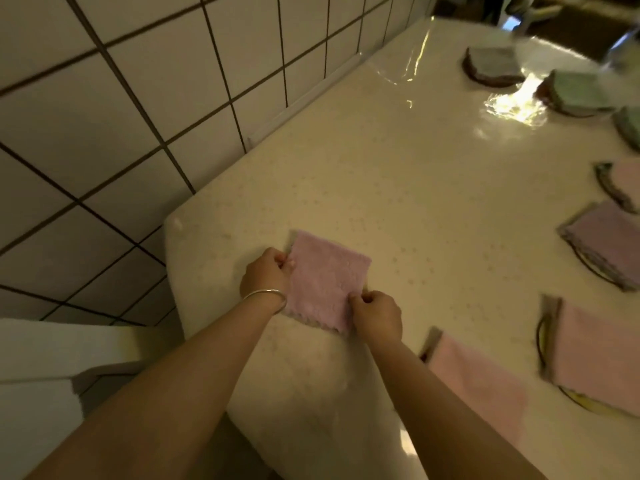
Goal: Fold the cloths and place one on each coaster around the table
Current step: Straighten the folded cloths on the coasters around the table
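A folded pink cloth lies near the front left corner of the white table. My left hand, with a silver bangle on the wrist, pinches its left edge. My right hand pinches its near right corner. Along the right side, other folded cloths rest on round coasters: a pink cloth, a second pink cloth, a lilac cloth, a green cloth and a grey cloth. Coaster rims show under some of them.
A tiled wall runs along the table's left side. A white ledge stands at the lower left. Bright glare lies on the glossy tabletop at the far right. Dark furniture sits beyond the far end.
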